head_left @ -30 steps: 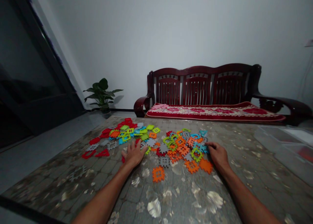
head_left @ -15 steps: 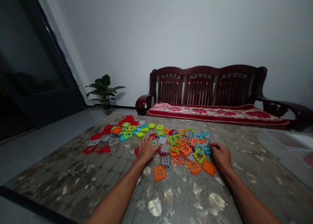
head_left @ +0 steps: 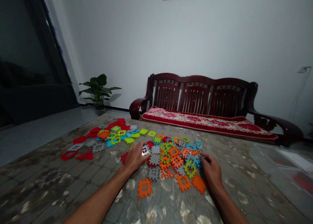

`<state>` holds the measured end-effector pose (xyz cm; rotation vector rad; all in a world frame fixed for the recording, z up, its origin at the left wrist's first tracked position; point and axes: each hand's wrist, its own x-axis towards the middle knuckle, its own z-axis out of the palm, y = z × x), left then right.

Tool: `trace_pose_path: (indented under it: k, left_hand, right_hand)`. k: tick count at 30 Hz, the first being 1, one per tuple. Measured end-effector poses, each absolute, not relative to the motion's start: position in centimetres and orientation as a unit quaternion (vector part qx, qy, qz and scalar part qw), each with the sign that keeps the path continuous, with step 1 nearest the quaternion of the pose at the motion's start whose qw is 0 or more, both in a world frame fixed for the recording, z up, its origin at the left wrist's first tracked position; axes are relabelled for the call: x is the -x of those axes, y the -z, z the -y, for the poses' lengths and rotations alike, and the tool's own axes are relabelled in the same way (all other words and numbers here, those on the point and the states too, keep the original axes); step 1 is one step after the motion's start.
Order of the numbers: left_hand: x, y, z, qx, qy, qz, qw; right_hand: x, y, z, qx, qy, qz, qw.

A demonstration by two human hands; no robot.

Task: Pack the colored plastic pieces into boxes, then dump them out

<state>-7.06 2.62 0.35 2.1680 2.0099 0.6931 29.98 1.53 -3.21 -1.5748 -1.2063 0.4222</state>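
Interlocking plastic building tiles with toothed edges lie in a loose heap on the table. My left hand (head_left: 135, 157) is at the heap's left edge, its thumb and fingers around a grey window tile (head_left: 145, 149) that catches the light. Flat grey tiles (head_left: 154, 159) lie just right of that thumb. At the heap's right edge is my right hand (head_left: 212, 170), fingers bent and pinched together beside the blue tiles (head_left: 193, 159); what they grip, if anything, is hidden. Nearer me are an orange window tile (head_left: 144, 187) and a plain orange tile (head_left: 199, 184).
A second heap, with red tiles (head_left: 94, 132), green and blue ones, spreads at the table's far left. Clear plastic bins (head_left: 271, 162) stand at the right edge. Beyond the table are a wooden bench (head_left: 193, 93) with a red cushion and a potted plant (head_left: 99, 88).
The view has tilted up and turned slightly right, so a picture frame's lower edge shows. The grey window tile at my left hand looks brighter. Both hands stay at the heap's sides.
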Motion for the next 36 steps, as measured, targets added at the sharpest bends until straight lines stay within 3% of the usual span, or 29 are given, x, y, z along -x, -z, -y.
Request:
trace_pose_path:
  k: [3,9,19,28,36]
  left_hand:
    - [7.1,-0.2,-2.6,-0.72,-0.242,-0.648,0.061]
    - [7.5,0.1,-2.7,-0.736,-0.291,-0.601,0.107]
    - [7.4,0.6,-2.7,-0.742,-0.312,-0.583,0.11]
    - [5.9,0.3,-2.2,-0.696,-0.398,-0.579,0.147]
    - [1.7,-1.1,-3.1,-0.642,-0.43,-0.595,0.22]
  right_hand:
    - [-29.5,3.0,-1.0,0.643,-0.123,0.569,0.497]
    - [-28.1,3.0,-0.9,0.697,-0.094,0.621,0.346]
    - [-26.1,0.4,-0.2,0.691,-0.08,0.666,0.269]
    - [-24.8,-0.2,0.5,0.664,-0.061,0.686,0.292]
    - [-24.2,-0.1,0.3,0.596,-0.149,0.674,0.41]
